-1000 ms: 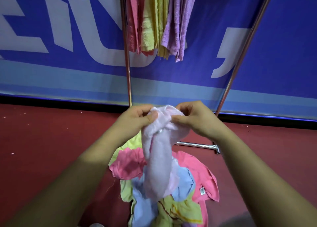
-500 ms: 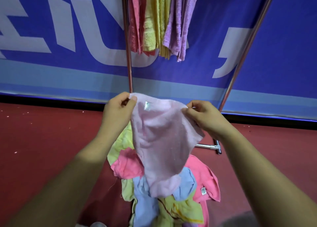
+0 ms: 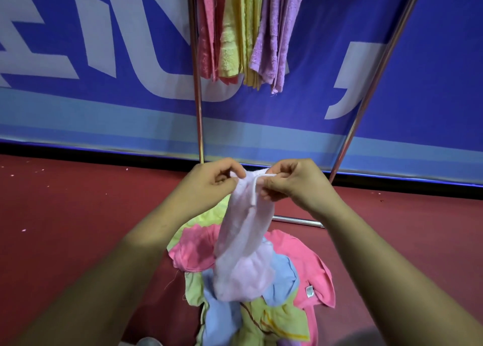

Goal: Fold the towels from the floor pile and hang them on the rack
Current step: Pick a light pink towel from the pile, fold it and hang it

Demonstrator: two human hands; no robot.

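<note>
A pale pink towel (image 3: 243, 251) hangs in front of me, bunched at its top edge. My left hand (image 3: 209, 181) and my right hand (image 3: 290, 181) pinch that top edge close together, almost touching. Under the hanging towel lies the floor pile (image 3: 295, 275) of pink, blue and yellow-green towels on the red floor. Pink, yellow and purple towels (image 3: 248, 32) hang from the rack above, whose left metal post (image 3: 198, 110) and right slanted post (image 3: 371, 84) rise behind my hands.
A blue banner with large white letters (image 3: 104, 58) covers the wall behind the rack. The rack's base bar (image 3: 298, 220) lies on the red floor (image 3: 65, 228) just behind the pile. A grey shoe tip (image 3: 147, 341) shows at the bottom edge.
The hands spread apart half a second ago and opened the pale pink towel wide; now they have come back together and the towel hangs narrow again.
</note>
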